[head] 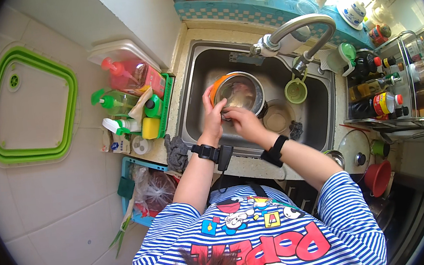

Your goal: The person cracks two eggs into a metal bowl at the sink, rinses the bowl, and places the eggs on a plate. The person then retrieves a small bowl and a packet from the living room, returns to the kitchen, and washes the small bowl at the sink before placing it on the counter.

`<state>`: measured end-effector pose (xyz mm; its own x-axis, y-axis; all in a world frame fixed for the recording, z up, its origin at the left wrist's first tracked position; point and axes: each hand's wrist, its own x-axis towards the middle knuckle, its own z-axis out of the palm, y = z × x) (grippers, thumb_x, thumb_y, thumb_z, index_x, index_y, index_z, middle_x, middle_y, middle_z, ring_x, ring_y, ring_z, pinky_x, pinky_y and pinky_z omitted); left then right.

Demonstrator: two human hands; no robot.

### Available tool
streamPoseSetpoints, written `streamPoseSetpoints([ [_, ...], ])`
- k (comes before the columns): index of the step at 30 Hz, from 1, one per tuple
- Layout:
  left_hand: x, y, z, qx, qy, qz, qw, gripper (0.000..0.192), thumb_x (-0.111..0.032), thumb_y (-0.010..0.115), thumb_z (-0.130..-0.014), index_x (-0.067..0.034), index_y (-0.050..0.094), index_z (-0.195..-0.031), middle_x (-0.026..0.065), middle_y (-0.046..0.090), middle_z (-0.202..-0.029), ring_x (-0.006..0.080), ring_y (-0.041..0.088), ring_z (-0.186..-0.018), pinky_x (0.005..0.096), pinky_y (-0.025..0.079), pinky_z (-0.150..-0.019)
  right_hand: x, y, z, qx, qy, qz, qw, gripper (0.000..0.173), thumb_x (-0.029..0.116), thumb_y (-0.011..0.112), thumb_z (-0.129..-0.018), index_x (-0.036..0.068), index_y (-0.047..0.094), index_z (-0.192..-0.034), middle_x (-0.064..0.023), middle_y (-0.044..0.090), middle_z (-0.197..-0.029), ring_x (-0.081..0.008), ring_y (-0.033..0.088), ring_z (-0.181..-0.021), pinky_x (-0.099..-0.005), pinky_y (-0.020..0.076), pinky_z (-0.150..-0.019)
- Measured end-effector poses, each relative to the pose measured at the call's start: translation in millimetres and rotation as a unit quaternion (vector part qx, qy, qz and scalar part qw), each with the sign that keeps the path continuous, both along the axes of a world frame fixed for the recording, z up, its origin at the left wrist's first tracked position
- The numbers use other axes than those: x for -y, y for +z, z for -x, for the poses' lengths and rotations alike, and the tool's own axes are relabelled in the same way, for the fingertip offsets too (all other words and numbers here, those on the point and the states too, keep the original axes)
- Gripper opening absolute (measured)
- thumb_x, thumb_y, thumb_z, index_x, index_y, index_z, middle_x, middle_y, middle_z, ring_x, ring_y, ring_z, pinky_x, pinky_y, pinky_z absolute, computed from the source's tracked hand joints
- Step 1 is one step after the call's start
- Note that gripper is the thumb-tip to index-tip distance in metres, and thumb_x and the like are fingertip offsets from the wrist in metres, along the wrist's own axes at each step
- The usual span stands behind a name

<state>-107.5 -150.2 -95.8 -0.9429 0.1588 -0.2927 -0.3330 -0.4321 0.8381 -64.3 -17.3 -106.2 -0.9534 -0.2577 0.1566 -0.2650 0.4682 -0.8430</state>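
Note:
Over the stainless steel sink (197, 71), my left hand (213, 112) holds the near left rim of an orange-sided metal pot (257, 88). Liquid and something pinkish (239, 90) lie inside it. My right hand (244, 121) is at the pot's near edge, fingers bent and close to the left fingers; whether it grips anything is hidden. Right of the pot, a round pale dish (276, 119) lies on the sink floor, with a dark scouring pad (296, 130) beside it. A green strainer cup (296, 91) hangs under the curved faucet (301, 22).
Left of the sink stand soap bottles and a yellow sponge (151, 128) in a green basket (169, 104). A grey cloth (177, 152) lies on the near left edge. Right are a metal rack (409, 70) of bottles and a glass lid (349, 148). Jars line the windowsill (217, 8).

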Motion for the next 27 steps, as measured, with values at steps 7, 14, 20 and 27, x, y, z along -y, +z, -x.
streamPoseSetpoints([
  [7,4,-9,11,-0.031,0.004,0.051,0.998,0.045,-0.013,0.056,-0.093,-0.011,0.038,-0.134,0.0078,0.043,-0.133,0.0186,0.041,-0.123,0.0314,0.034,-0.102,-26,4,6,-0.181,0.036,-0.319,0.930,0.040,0.010,0.061,-0.069,0.002,0.061,-0.108,-0.0144,0.056,-0.123,-0.0304,0.051,-0.118,-0.0425,0.0392,-0.102],
  [14,-2,-13,18,-0.041,0.020,0.055,0.997,0.040,-0.014,0.052,-0.095,-0.009,0.040,-0.133,0.0081,0.044,-0.133,0.0186,0.041,-0.124,0.0308,0.032,-0.104,4,-8,-13,-0.006,0.023,-0.047,0.999,0.053,0.003,0.060,-0.071,0.007,0.054,-0.124,-0.0151,0.051,-0.133,-0.0344,0.051,-0.119,-0.0410,0.0424,-0.100],
  [20,1,-19,18,-0.025,0.028,0.087,0.995,0.039,-0.014,0.054,-0.094,-0.008,0.042,-0.131,0.0090,0.047,-0.130,0.0186,0.044,-0.120,0.0304,0.035,-0.100,-28,-16,8,-0.185,0.014,-0.335,0.924,0.034,0.006,0.051,-0.081,0.005,0.056,-0.115,-0.0150,0.055,-0.127,-0.0306,0.053,-0.116,-0.0392,0.0382,-0.105],
  [27,0,-11,29,0.000,0.026,0.089,0.996,0.037,-0.014,0.052,-0.095,-0.009,0.043,-0.131,0.0095,0.049,-0.129,0.0183,0.047,-0.117,0.0294,0.037,-0.099,4,-13,-5,-0.047,0.001,-0.113,0.992,0.046,0.000,0.048,-0.081,0.011,0.053,-0.126,-0.0117,0.057,-0.124,-0.0308,0.055,-0.113,-0.0391,0.0445,-0.096],
])
